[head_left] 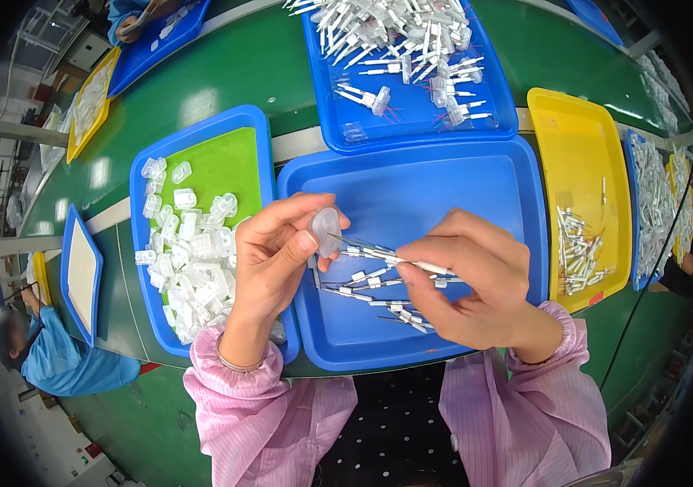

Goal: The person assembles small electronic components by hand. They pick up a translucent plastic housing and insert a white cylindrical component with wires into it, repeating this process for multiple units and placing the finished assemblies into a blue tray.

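Between the thumb and fingers of my left hand (269, 247) is a small clear plastic housing (326, 231), tilted toward the right. My right hand (476, 280) pinches a thin white stick-like part (434, 268) with fine wire leads. Its leads point left and their tips reach the housing; whether they are inside it I cannot tell. Both hands are above a blue tray (428, 174). In that tray, under and between my hands, lie several more white stick-like parts (411, 315) with thin leads.
At left, a blue tray (264, 146) with a green bottom holds many clear housings (200, 252). A farther blue tray (330, 122) carries a heap of housings with white sticks (395, 32). To the right, a yellow tray (582, 154) contains more white parts. Other people (71, 357) sit nearby.
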Tool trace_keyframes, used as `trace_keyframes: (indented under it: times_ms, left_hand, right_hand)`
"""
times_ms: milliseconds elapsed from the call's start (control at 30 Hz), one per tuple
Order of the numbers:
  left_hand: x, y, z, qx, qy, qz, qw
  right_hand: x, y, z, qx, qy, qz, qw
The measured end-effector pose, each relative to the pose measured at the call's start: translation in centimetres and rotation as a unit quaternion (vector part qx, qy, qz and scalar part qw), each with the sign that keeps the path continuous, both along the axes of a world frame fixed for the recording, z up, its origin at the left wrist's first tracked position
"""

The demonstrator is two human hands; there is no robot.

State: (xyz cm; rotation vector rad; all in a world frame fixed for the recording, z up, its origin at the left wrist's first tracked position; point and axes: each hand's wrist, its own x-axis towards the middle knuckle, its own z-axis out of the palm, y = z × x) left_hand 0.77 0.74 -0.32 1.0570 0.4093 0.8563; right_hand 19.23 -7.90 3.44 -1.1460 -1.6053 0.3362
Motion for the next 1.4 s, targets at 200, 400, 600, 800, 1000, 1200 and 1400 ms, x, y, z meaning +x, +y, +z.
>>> trace_keyframes:
  times_ms: [200,400,600,800,1000,1200,1400]
  left_hand:
    - [0.1,0.0,-0.1,0.044,0.013,-0.013,0.999]
    - [0.5,-1.0,0.3,0.035,0.045,-0.027,0.998]
    - [0.7,-1.3,-0.6,0.010,0.024,-0.051,0.998]
    - [1.1,-2.5,-0.8,0.101,0.093,0.022,0.990]
    - [0.9,-1.6,-0.8,0.059,0.084,-0.013,0.995]
    - [-0.1,-0.6,-0.9,0.035,0.070,0.053,0.996]
    - [0.6,-0.8,-0.1,0.029,0.071,0.050,0.996]
  right_hand:
    - [-0.2,-0.2,-0.2,-0.040,0.000,0.006,0.999]
    - [0.4,0.4,-0.6,-0.156,0.057,-0.005,0.986]
    - [0.0,0.3,-1.6,-0.161,0.077,0.021,0.984]
    - [-1.2,0.1,-2.5,-0.079,0.030,-0.037,0.996]
    - [0.0,0.4,-1.9,-0.103,-0.016,0.026,0.994]
    - [7.4,-0.6,1.2,-0.178,-0.143,-0.211,0.950]
    - [25.4,-6.3,-4.5,-0.378,-0.382,-0.526,0.659]
